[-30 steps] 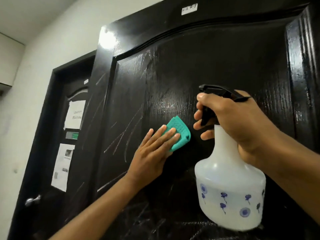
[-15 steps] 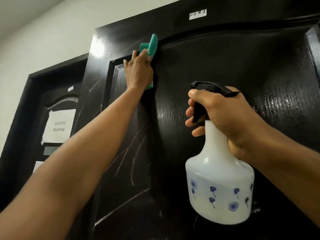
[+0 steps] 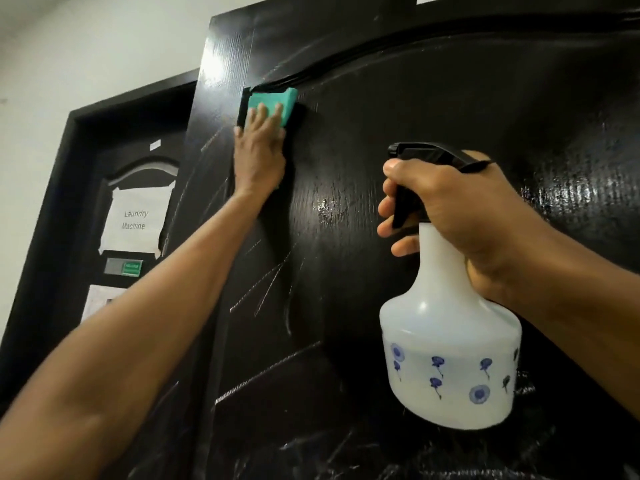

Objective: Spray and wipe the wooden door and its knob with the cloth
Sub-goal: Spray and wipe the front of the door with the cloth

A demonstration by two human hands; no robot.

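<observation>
A dark, glossy wooden door [image 3: 433, 109] fills most of the view, with scratch marks and a wet patch on its panel. My left hand [image 3: 259, 150] presses a teal cloth [image 3: 273, 102] flat against the upper left corner of the raised panel, fingers straight. My right hand [image 3: 457, 209] grips the neck and black trigger of a white spray bottle [image 3: 450, 358] printed with blue flowers, held upright in front of the door. The door's knob is out of view.
A second dark door [image 3: 69, 188] stands at the left in a black frame, with a "Laundry Machine" paper sign [image 3: 135, 220] and other notices on it. A white wall [image 3: 86, 50] runs above and to the left.
My left hand swept the cloth from mid-panel up to the top moulding, then slightly down into the panel's upper left corner. The right hand with the bottle stayed nearly still.
</observation>
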